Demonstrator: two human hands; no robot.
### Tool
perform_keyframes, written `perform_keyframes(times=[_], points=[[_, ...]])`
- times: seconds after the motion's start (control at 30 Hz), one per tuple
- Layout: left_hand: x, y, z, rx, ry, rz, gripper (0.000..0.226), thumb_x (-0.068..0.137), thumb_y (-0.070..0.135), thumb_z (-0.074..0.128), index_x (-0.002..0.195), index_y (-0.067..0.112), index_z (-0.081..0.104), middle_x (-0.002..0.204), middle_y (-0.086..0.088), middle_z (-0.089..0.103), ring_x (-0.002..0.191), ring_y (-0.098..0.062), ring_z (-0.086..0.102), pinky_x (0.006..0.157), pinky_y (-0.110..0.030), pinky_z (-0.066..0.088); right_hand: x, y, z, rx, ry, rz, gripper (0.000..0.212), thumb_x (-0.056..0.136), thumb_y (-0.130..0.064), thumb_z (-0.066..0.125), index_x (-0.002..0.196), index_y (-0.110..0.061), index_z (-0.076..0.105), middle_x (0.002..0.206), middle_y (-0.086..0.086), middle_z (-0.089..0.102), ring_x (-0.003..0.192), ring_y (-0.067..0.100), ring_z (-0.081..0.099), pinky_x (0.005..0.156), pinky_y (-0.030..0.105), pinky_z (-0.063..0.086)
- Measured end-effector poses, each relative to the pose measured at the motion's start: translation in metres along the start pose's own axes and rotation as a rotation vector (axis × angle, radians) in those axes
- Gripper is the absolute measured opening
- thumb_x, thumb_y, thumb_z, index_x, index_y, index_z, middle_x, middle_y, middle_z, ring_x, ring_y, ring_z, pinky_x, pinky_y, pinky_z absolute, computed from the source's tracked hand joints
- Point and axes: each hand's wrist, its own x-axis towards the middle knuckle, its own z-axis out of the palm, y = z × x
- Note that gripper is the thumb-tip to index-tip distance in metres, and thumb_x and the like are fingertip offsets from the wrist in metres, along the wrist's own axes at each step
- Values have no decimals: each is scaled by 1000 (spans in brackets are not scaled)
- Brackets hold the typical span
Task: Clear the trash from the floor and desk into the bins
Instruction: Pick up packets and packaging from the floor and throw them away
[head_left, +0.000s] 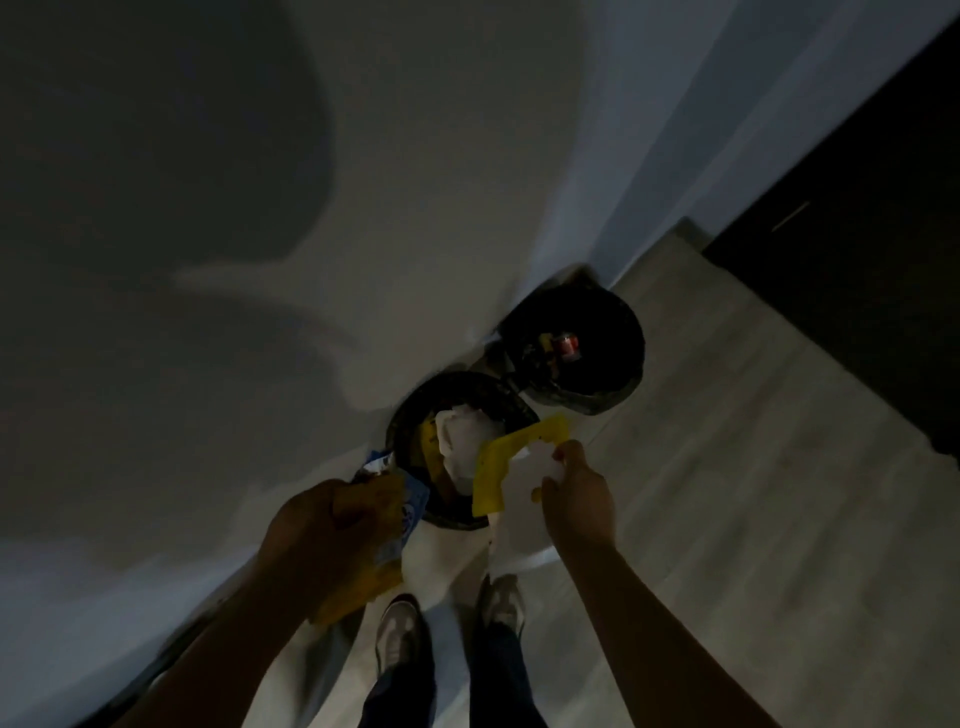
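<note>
Two round bins with black liners stand on the floor by the wall. The near bin (410, 415) holds crumpled white paper (462, 441) and a yellow scrap. The far bin (618, 332) holds a red can (567, 347). My right hand (576, 499) pinches a yellow and white wrapper (498, 467) over the near bin's right rim. My left hand (322, 525) grips a bundle of blue-white and yellow wrappers (400, 525) just left of that bin.
A pale wall (363, 182) fills the left and top. Light wood floor (727, 493) runs to the right, bounded by a dark door or cabinet (857, 234). My two shoes (447, 623) stand just in front of the near bin.
</note>
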Motion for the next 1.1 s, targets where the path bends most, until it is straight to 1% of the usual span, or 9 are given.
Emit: perform_keyframes(times=[0.13,0.23,0.37,0.5,0.63,0.83,0.9,1.0,1.1], points=[[44,-20,25,-66,24,-136,7,81,24,71,80,24,63,76,9,63,73,-9,58,61,-22,42,50,3,42,28,-10,-36,41,91,-10,50,130,-18,41,119,13,62,107,31,61,89,48,52],[67,-36,42,-64,17,-143,11,83,27,69,79,30,60,79,10,61,75,-9,57,66,-25,43,81,5,70,64,-89,-77,46,91,-10,51,135,-16,39,129,14,55,118,34,54,96,44,47],[85,-42,58,-76,50,-142,22,86,18,64,73,31,54,73,15,54,68,-1,48,55,-14,35,99,24,97,-13,-162,-69,51,93,-12,50,142,-14,37,144,17,38,131,36,39,108,43,36],[99,-35,69,-77,11,-149,26,86,14,65,69,31,54,72,13,55,73,-13,56,69,-23,40,91,50,92,-158,-193,-44,37,95,-15,46,131,-12,48,134,15,47,118,33,50,98,41,44],[110,-21,82,-75,-72,-107,15,83,10,69,76,22,61,77,3,55,70,-11,51,74,-25,38,77,74,67,-386,-232,-155,36,94,-19,50,130,-15,47,122,8,54,108,23,55,88,31,48],[142,-7,116,-5,-84,-96,6,83,26,69,85,24,64,76,-3,58,78,-23,56,62,-22,38,68,90,32,-458,-298,-174,40,93,-22,52,132,-18,44,123,5,52,108,19,54,86,26,47],[150,-2,127,25,-55,-68,34,77,41,64,95,12,62,77,-4,57,77,-24,54,66,-25,37,66,92,26,-458,-305,-178,39,93,-23,52,132,-18,44,123,5,52,108,18,55,85,26,47],[160,6,140,91,-23,-27,41,86,35,65,113,4,59,101,-12,56,96,-24,52,80,-26,34,63,93,20,-469,-305,-195,39,94,-26,51,131,-18,44,124,5,50,109,18,54,87,26,46],[162,7,144,284,-37,-18,37,86,30,65,114,6,57,112,-16,57,104,-27,54,81,-29,37,62,92,16,-504,-299,-217,36,94,-24,50,129,-18,45,122,4,52,108,19,54,85,27,47]])
